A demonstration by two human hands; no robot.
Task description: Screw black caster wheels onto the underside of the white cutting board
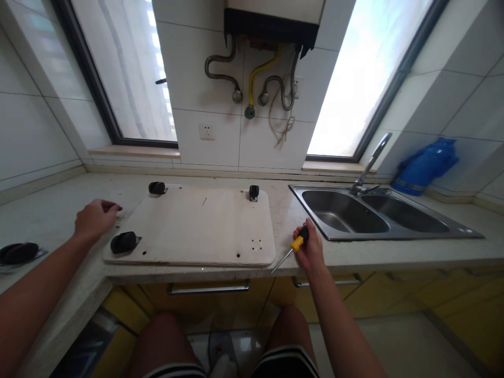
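- Far over on the left, a loose black wheel (19,254) lies on the pale counter (59,197), well apart from the board (189,226)
- Next comes the left hand (96,216), just past the board's left edge, low over the counter, with its fingers curled in and the tips close together; I cannot tell if it pinches something small
- A few tiny dark bits (117,226) lie near those fingers, too small to name
- Behind, on the far left, is a tall window (129,68) with a dark frame
- The board is flat and white, and it lies on the counter in the middle, along the near edge
- It has a black wheel at its near left corner (124,242), one at its far left corner (156,188) and one at its far right corner (254,192), all on top
- Its near right corner has four small holes (256,245)
- On the wall behind, a yellow pipe (260,68) and bendy grey pipes (220,76) hang under a heater (275,9)
- Right of the board, the right hand (311,249) grips a yellow and black screwdriver (298,241), its thin tip pointing near and left, by the board's near right corner
- On the right are a steel sink (334,234), its tap (370,163) and a blue thing (425,165)
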